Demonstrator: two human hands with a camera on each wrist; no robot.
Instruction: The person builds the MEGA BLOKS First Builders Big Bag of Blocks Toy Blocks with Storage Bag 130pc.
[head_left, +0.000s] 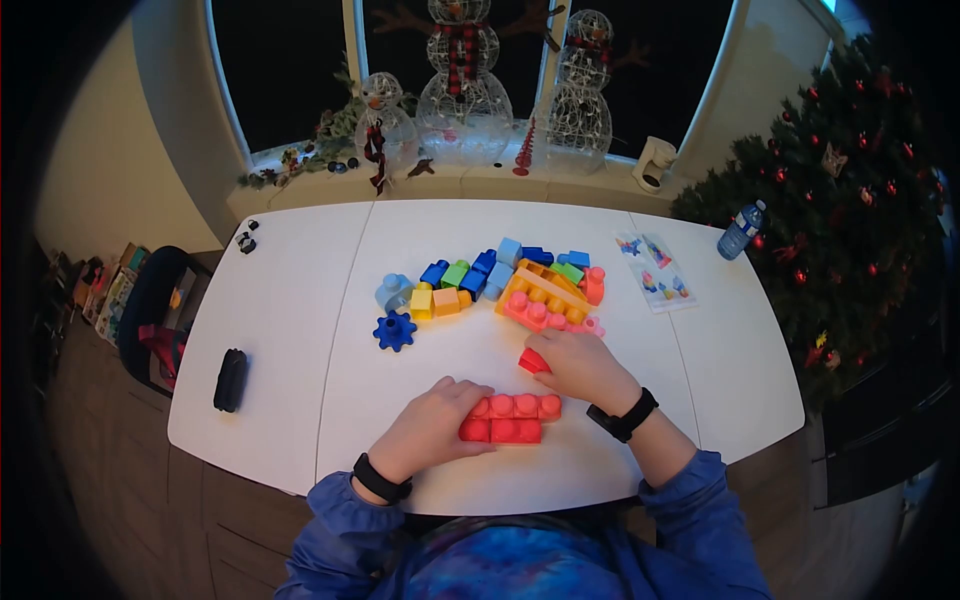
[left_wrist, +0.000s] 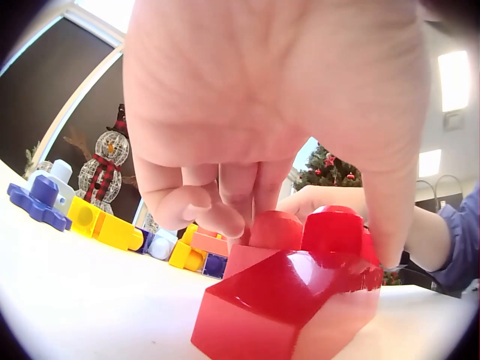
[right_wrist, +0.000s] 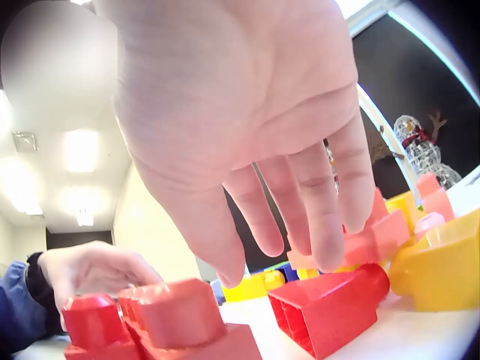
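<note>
My left hand (head_left: 428, 428) grips the left end of a red and pink block assembly (head_left: 516, 431) near the table's front. In the left wrist view, the thumb of that hand (left_wrist: 270, 82) lies on one side of the blocks (left_wrist: 300, 292) and the fingers on the other. My right hand (head_left: 592, 368) is over a single red block (head_left: 531, 361). The right wrist view shows this hand (right_wrist: 247, 105) with its fingers extended above the block (right_wrist: 326, 307), which lies on its side; whether a fingertip touches it I cannot tell.
Behind the hands lie blue, green, yellow and orange blocks (head_left: 455, 274), beside a blue gear-shaped piece (head_left: 395, 331). A picture sheet (head_left: 657, 272) and a bottle (head_left: 741, 232) are at the right. At the left is a black case (head_left: 230, 380).
</note>
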